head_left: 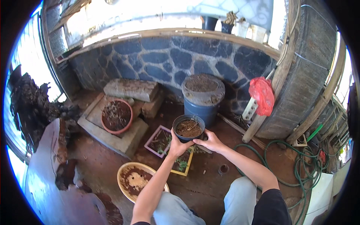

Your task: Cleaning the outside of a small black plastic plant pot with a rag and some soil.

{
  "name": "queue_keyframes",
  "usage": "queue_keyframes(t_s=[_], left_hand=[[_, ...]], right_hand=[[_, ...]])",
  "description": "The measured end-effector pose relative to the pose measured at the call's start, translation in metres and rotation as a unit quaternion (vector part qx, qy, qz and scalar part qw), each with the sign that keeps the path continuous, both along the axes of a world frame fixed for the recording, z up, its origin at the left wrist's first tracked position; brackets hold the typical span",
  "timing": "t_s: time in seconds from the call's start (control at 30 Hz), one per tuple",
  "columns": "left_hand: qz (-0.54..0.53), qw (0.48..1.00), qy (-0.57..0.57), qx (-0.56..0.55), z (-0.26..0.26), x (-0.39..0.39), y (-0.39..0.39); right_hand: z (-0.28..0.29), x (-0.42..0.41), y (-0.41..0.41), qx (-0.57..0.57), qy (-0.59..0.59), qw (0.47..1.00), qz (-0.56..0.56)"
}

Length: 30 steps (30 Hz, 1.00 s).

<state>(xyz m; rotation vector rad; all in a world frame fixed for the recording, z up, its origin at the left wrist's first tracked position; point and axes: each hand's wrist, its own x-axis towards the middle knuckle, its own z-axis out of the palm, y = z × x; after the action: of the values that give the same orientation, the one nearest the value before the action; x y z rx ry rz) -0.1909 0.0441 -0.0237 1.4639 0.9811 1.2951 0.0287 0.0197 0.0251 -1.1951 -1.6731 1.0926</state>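
Note:
A small dark plastic plant pot (189, 128) with brown soil and dry twigs is held up in front of me by both hands. My left hand (177, 145) grips its left and near side, and my right hand (211, 142) grips its right side. The thumbs lie close together at the near side; some fingers are hidden behind the pot. Beyond it stands a blue plastic barrel (197, 105) with soil on top. Lower left of the pot lie a purple square planter frame (150, 146) and a yellow one (180, 172), both with green plants.
An oval yellowish basin (121, 180) holding soil sits near my left knee. A terracotta-coloured pot (131, 119) rests on a concrete slab (98, 140). A coiled green hose (299, 168) lies at right, beyond a wooden post (277, 90) with a red plastic bag (261, 95). A polished wood slab (42, 180) stands left.

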Motion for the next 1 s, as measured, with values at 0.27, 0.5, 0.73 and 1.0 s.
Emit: queue_keyframes(t_s=[0.27,0.5,0.73,1.0], left_hand=[[-0.145,0.986,-0.069,0.038,0.220,-0.030,0.139],[-0.116,0.976,-0.136,0.128,0.381,-0.003,0.242],[0.006,0.980,-0.100,0.170,0.447,0.004,0.348],[0.036,0.989,-0.057,0.128,0.454,0.013,0.418]], right_hand=[[0.169,-0.007,0.140,0.119,0.039,0.991,-0.049],[0.330,-0.002,0.243,0.242,0.022,0.969,-0.046],[0.394,-0.020,0.364,0.276,0.077,0.951,-0.116],[0.384,-0.036,0.435,0.255,0.067,0.946,-0.189]])
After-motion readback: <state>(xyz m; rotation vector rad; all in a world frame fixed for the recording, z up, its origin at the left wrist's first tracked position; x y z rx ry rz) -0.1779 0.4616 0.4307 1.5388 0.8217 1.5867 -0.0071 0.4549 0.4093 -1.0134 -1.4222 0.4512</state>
